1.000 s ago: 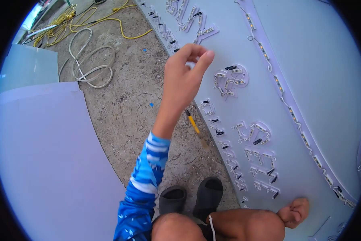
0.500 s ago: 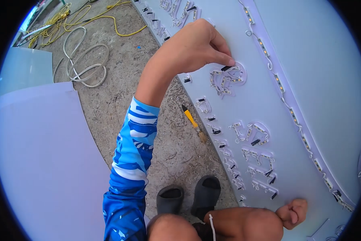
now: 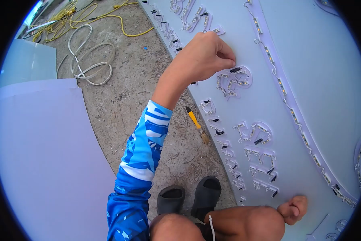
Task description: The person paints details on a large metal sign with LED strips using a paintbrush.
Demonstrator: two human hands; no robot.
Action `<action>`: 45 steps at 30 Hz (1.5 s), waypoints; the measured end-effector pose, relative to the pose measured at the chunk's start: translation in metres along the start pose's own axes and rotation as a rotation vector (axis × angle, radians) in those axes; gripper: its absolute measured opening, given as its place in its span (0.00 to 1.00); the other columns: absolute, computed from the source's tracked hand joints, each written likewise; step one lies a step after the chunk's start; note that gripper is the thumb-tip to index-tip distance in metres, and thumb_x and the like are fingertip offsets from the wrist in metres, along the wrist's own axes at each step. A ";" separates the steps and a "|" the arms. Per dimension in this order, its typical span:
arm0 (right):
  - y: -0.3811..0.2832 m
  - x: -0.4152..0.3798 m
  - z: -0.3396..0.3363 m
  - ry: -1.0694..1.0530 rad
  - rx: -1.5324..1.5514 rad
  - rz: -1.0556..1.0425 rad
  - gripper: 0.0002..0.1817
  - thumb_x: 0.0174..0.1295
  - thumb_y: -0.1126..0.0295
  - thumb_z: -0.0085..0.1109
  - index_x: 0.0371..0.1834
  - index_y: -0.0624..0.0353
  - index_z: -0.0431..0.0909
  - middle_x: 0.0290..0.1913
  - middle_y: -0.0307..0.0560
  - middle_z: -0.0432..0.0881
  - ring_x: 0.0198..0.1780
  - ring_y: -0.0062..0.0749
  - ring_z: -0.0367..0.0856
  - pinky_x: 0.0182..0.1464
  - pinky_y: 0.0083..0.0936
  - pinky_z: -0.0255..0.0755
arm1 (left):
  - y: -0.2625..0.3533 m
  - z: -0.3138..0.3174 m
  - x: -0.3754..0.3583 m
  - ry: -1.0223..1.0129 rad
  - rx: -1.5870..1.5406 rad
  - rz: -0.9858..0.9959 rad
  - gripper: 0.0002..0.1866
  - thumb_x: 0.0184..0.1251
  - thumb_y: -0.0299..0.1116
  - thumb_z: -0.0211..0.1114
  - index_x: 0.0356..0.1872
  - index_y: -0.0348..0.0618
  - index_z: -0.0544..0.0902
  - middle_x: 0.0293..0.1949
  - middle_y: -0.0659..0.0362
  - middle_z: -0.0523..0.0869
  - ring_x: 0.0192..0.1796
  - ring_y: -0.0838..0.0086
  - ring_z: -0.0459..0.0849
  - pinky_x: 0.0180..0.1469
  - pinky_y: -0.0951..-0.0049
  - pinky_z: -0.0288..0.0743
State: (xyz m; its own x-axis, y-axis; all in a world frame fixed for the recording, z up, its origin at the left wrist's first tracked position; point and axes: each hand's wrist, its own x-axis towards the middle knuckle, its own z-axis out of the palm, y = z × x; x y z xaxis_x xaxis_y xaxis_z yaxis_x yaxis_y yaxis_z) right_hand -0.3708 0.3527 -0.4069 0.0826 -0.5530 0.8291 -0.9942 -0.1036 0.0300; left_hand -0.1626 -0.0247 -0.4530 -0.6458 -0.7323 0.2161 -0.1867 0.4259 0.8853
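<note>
My left hand (image 3: 210,54) is closed in a pinch just above a black-wrapped wire joint (image 3: 235,70). Anything between its fingertips is too small or hidden to see. Below it, a rounded raised letter (image 3: 245,80) carries small LED modules and white wires on the pale sign panel (image 3: 309,48). My right hand (image 3: 294,209) is curled into a fist low on the right, by my knee and over the panel. What the fist holds, if anything, does not show.
A long LED strip (image 3: 282,86) crosses the panel, with several wired letters (image 3: 261,160) nearby. A yellow-handled brush (image 3: 196,123) lies on the concrete along the panel's edge. White cable (image 3: 93,64), yellow cord (image 3: 124,30) and another pale sheet (image 3: 48,160) are at left.
My left hand has lifted slightly off the black-wrapped joint, its fingertips now a little above it. The view has shifted slightly. My right fist keeps almost the same pose.
</note>
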 end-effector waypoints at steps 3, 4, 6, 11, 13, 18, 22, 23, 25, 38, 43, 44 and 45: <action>0.003 0.002 -0.003 -0.056 0.058 -0.045 0.22 0.77 0.61 0.37 0.25 0.62 0.66 0.13 0.38 0.59 0.13 0.26 0.55 0.18 0.25 0.45 | -0.011 0.004 -0.005 0.025 -0.062 -0.005 0.07 0.58 0.27 0.70 0.35 0.36 0.89 0.30 0.57 0.89 0.33 0.78 0.85 0.43 0.76 0.80; 0.003 0.003 -0.003 -0.053 0.056 -0.047 0.22 0.77 0.61 0.37 0.25 0.62 0.66 0.13 0.38 0.59 0.13 0.26 0.55 0.18 0.25 0.45 | -0.014 0.007 -0.006 0.041 -0.135 -0.018 0.06 0.59 0.26 0.69 0.36 0.36 0.89 0.31 0.58 0.89 0.34 0.78 0.85 0.45 0.76 0.81; 0.005 0.006 -0.002 -0.071 0.113 -0.083 0.22 0.77 0.62 0.37 0.26 0.64 0.68 0.13 0.39 0.60 0.12 0.26 0.56 0.17 0.25 0.45 | -0.019 0.012 -0.010 0.071 -0.212 -0.017 0.06 0.60 0.25 0.69 0.37 0.37 0.89 0.32 0.58 0.89 0.35 0.77 0.86 0.46 0.75 0.81; 0.007 0.001 0.003 0.014 0.070 -0.125 0.21 0.76 0.65 0.36 0.25 0.65 0.68 0.13 0.40 0.62 0.12 0.26 0.58 0.16 0.24 0.45 | -0.017 0.019 -0.015 0.125 -0.367 0.012 0.06 0.60 0.25 0.69 0.38 0.38 0.89 0.34 0.58 0.89 0.39 0.78 0.86 0.48 0.74 0.81; 0.006 0.006 0.005 0.019 0.079 -0.138 0.21 0.76 0.66 0.36 0.24 0.65 0.68 0.13 0.40 0.62 0.12 0.26 0.58 0.16 0.24 0.45 | -0.010 0.020 -0.015 0.133 -0.376 0.006 0.06 0.60 0.26 0.69 0.38 0.38 0.89 0.34 0.58 0.90 0.38 0.77 0.86 0.46 0.74 0.82; 0.005 0.010 0.005 -0.004 0.106 -0.151 0.21 0.73 0.67 0.38 0.22 0.65 0.69 0.11 0.39 0.60 0.11 0.26 0.57 0.15 0.24 0.45 | 0.004 0.013 -0.012 0.090 -0.139 0.017 0.07 0.59 0.27 0.70 0.37 0.36 0.89 0.33 0.58 0.89 0.35 0.76 0.86 0.41 0.73 0.83; 0.010 0.009 -0.001 -0.060 0.161 -0.174 0.20 0.73 0.67 0.38 0.22 0.65 0.69 0.11 0.39 0.61 0.11 0.26 0.57 0.15 0.24 0.44 | 0.008 0.013 -0.012 0.117 0.099 0.200 0.07 0.59 0.27 0.69 0.36 0.34 0.87 0.31 0.55 0.89 0.32 0.69 0.87 0.38 0.71 0.82; 0.010 0.008 -0.001 -0.061 0.162 -0.176 0.20 0.73 0.67 0.38 0.22 0.65 0.69 0.11 0.39 0.61 0.11 0.26 0.57 0.15 0.24 0.44 | 0.008 0.013 -0.012 0.120 0.101 0.201 0.07 0.59 0.27 0.69 0.36 0.34 0.87 0.31 0.55 0.89 0.32 0.69 0.87 0.38 0.71 0.82; 0.011 0.007 -0.002 -0.064 0.165 -0.180 0.20 0.73 0.67 0.38 0.22 0.65 0.69 0.11 0.39 0.61 0.11 0.26 0.57 0.15 0.24 0.44 | 0.009 0.016 -0.012 0.149 0.239 0.299 0.06 0.59 0.27 0.66 0.34 0.35 0.85 0.29 0.52 0.87 0.30 0.60 0.85 0.35 0.67 0.79; 0.009 0.010 -0.003 -0.089 0.148 -0.173 0.19 0.73 0.68 0.37 0.23 0.65 0.69 0.11 0.40 0.61 0.11 0.27 0.58 0.16 0.24 0.45 | -0.045 0.031 -0.024 0.412 -0.075 0.020 0.06 0.59 0.18 0.59 0.36 0.35 0.80 0.33 0.53 0.84 0.32 0.70 0.83 0.37 0.68 0.78; -0.002 0.016 0.009 -0.028 0.099 -0.168 0.19 0.72 0.68 0.37 0.23 0.65 0.69 0.11 0.40 0.61 0.11 0.27 0.58 0.16 0.25 0.45 | -0.111 0.076 -0.088 0.407 0.194 -0.429 0.13 0.50 0.16 0.60 0.38 0.37 0.80 0.39 0.51 0.83 0.40 0.59 0.83 0.47 0.65 0.78; -0.001 0.012 0.008 -0.023 0.098 -0.152 0.19 0.72 0.68 0.37 0.23 0.65 0.69 0.11 0.40 0.62 0.11 0.27 0.58 0.16 0.25 0.45 | -0.127 0.087 -0.105 0.251 0.242 -0.358 0.15 0.48 0.17 0.61 0.40 0.38 0.81 0.41 0.52 0.83 0.45 0.57 0.82 0.50 0.63 0.77; 0.000 0.010 0.007 -0.019 0.100 -0.139 0.19 0.72 0.68 0.38 0.22 0.64 0.69 0.10 0.40 0.62 0.11 0.27 0.59 0.16 0.25 0.45 | -0.138 0.098 -0.120 0.097 0.288 -0.288 0.17 0.46 0.17 0.63 0.41 0.39 0.82 0.44 0.53 0.83 0.50 0.56 0.81 0.52 0.60 0.75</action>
State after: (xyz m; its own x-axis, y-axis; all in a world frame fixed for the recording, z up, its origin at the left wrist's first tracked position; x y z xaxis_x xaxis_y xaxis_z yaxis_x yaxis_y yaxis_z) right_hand -0.3697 0.3411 -0.4027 0.2214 -0.5431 0.8099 -0.9612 -0.2619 0.0871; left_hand -0.1313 0.0564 -0.6418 -0.4662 -0.8843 0.0265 -0.5582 0.3172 0.7667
